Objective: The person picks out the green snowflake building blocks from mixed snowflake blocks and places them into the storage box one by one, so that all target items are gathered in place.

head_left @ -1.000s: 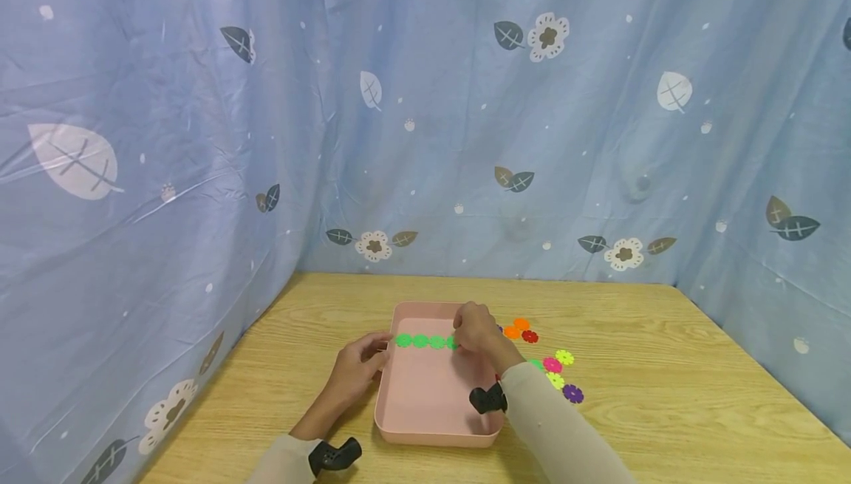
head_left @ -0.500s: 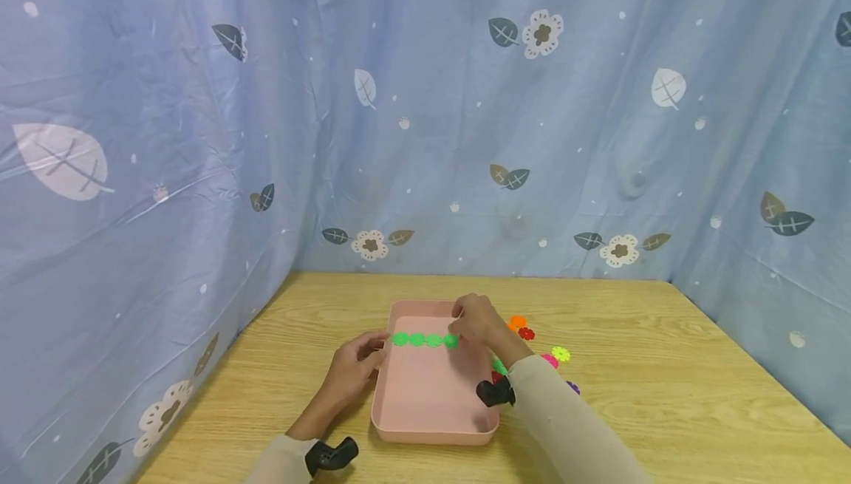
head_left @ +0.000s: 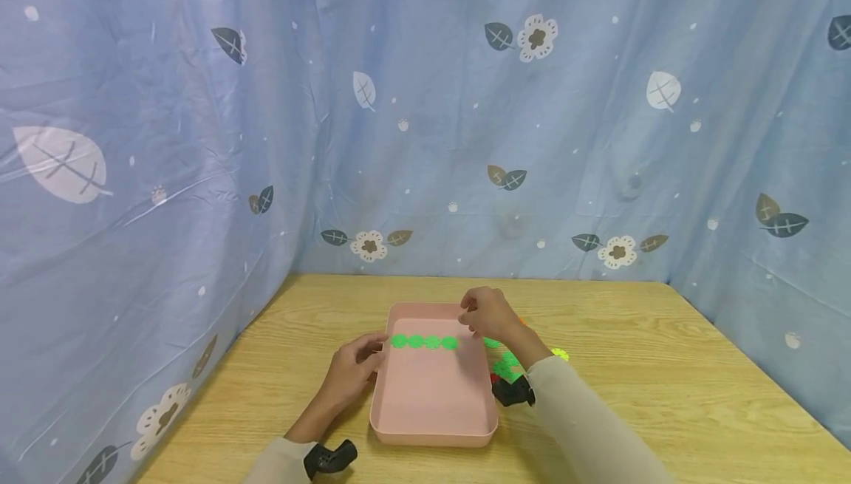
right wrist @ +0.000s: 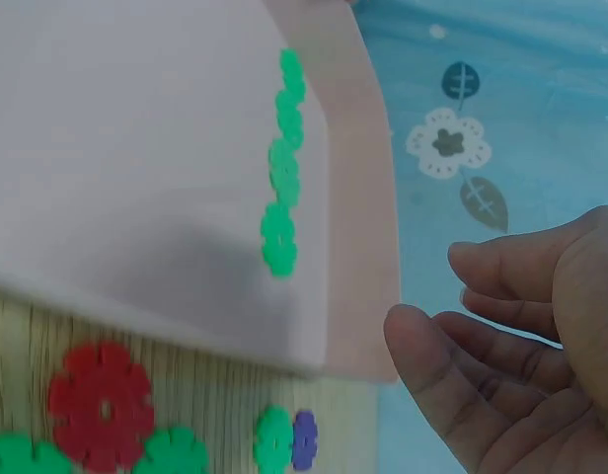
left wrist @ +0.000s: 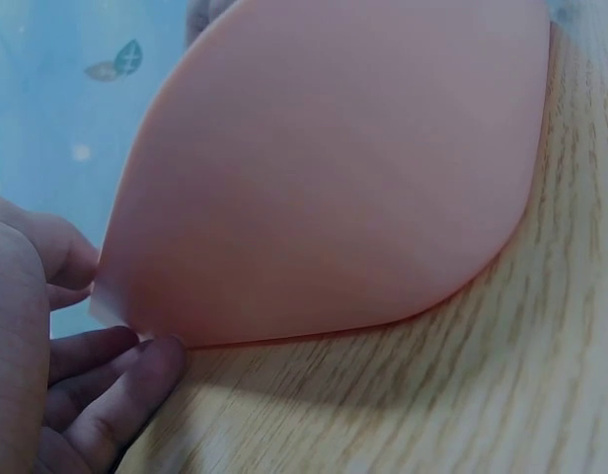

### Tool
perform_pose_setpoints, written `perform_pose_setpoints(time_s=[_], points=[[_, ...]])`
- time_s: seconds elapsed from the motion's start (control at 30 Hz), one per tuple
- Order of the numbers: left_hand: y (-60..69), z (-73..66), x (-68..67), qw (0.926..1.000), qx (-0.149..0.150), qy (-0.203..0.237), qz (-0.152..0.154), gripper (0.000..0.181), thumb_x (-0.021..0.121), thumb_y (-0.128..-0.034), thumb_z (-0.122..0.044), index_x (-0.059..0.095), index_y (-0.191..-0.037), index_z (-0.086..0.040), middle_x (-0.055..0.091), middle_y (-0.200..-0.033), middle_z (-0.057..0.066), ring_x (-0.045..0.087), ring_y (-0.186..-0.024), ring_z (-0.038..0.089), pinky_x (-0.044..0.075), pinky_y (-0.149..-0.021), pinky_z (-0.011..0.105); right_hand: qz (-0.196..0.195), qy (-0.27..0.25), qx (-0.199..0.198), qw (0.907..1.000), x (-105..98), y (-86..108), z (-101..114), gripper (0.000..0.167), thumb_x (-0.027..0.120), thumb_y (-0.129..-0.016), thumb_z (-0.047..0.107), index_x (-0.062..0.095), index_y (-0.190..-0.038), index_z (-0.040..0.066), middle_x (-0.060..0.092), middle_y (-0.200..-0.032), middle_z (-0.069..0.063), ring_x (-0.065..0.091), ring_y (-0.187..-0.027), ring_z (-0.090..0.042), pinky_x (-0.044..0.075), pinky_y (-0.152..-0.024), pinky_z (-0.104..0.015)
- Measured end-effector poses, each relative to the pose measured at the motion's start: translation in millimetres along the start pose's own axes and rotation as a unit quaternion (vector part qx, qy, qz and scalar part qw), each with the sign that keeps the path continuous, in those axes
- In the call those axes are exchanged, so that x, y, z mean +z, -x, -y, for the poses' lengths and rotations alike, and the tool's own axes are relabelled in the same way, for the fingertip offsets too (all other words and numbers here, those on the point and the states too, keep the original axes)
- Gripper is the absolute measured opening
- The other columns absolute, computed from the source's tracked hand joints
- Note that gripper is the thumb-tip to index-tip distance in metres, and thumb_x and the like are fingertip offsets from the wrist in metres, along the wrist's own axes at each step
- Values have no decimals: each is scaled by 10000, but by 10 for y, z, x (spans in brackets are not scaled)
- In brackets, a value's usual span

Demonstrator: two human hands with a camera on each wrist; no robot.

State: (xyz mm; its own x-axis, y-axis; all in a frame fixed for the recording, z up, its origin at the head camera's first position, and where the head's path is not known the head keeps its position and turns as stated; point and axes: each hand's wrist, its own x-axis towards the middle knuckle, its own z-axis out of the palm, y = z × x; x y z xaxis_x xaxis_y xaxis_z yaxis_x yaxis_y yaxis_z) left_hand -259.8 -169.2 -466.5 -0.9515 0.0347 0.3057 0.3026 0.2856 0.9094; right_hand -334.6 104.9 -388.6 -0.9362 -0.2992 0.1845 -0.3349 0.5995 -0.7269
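A shallow pink tray (head_left: 432, 395) sits on the wooden table. Across its floor lies a row of several green snowflake-shaped plastic discs (right wrist: 279, 240), edge to edge. My left hand (head_left: 355, 366) holds the tray's left side; in the left wrist view its fingertips (left wrist: 156, 365) meet the pink wall at its edge. Over the tray's far right part hovers my right hand (head_left: 490, 315), fingers loosely bent and apart, with nothing between them.
To the right of the tray lie loose discs on the table: green discs (head_left: 508, 366), a red disc (right wrist: 102, 407), a purple disc (right wrist: 304, 440) and a yellow disc (head_left: 561, 354), partly behind my right arm. A blue patterned curtain (head_left: 425, 114) hangs behind the table.
My right hand has left the rightmost green disc in the row and moved up and to the right, its fingers spreading. My left hand stays at the tray's side.
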Motion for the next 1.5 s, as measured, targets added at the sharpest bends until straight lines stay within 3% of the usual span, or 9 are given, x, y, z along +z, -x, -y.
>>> perform_pose_setpoints(time_s=[0.23, 0.43, 0.53, 0.73, 1.0, 1.2, 1.37, 1.5], points=[[-1, 68, -4, 9999, 87, -47, 25, 354, 568, -979, -9, 629, -1327, 10, 684, -1165, 209, 690, -942, 313, 585, -646, 264, -129, 154, -53, 9998, -128, 61, -169, 220, 698, -936, 73, 665, -1110, -57, 690, -919, -105, 689, -717, -317, 555, -543, -325], [0, 109, 0, 9998, 137, 149, 63, 359, 588, -974, -32, 632, -1329, 3, 683, -1171, 199, 692, -950, 299, 594, -651, 282, -394, 406, -40, 9984, -196, 105, -342, 218, 698, -934, 97, 681, -1091, -54, 689, -1013, -155, 666, -702, -212, 573, -547, -300], [7, 99, 14, 9999, 103, 78, 6, 358, 580, -974, -21, 630, -1327, 11, 679, -1169, 209, 691, -947, 310, 589, -644, 277, -421, 414, 102, 9982, -216, 123, -410, 225, 691, -933, 95, 678, -1096, -60, 687, -983, -147, 644, -663, -185, 572, -558, -310], [2, 122, 0, 9998, 136, 127, 31, 348, 599, -975, -36, 638, -1318, 5, 680, -1168, 199, 690, -961, 306, 592, -646, 275, -385, 446, 440, 9973, -185, 159, -510, 209, 698, -920, 66, 668, -1082, -64, 662, -884, -108, 630, -647, -193, 553, -564, -315], [-24, 129, -15, 9999, 133, -29, 13, 337, 611, -973, -52, 651, -1304, -3, 689, -1157, 181, 689, -970, 285, 589, -667, 261, -547, 953, 348, 9933, -112, 158, -584, 93, 737, -886, 74, 696, -917, -3, 654, -835, -86, 598, -699, -198, 520, -587, -326], [-32, 135, -19, 9999, 116, -76, 8, 334, 607, -973, -52, 652, -1300, 4, 686, -1150, 185, 685, -966, 282, 590, -664, 259, -533, 1247, 395, 9900, -47, 136, -608, 109, 782, -850, 91, 689, -833, 36, 651, -794, -71, 584, -679, -204, 508, -577, -328], [-34, 135, -19, 9999, 97, -65, 29, 334, 606, -977, -57, 648, -1303, 5, 682, -1150, 184, 682, -970, 284, 592, -668, 260, -533, 1602, 367, 9850, -19, 138, -616, 111, 796, -800, 55, 696, -834, 21, 678, -843, -96, 627, -763, -247, 560, -648, -383], [-36, 125, -20, 9999, 120, -115, 8, 333, 599, -973, -52, 650, -1298, 5, 687, -1152, 181, 684, -972, 281, 590, -680, 259, -462, 1538, 442, 9860, -10, 147, -611, 131, 812, -793, 50, 700, -847, 7, 682, -863, -108, 627, -777, -257, 555, -649, -393]])
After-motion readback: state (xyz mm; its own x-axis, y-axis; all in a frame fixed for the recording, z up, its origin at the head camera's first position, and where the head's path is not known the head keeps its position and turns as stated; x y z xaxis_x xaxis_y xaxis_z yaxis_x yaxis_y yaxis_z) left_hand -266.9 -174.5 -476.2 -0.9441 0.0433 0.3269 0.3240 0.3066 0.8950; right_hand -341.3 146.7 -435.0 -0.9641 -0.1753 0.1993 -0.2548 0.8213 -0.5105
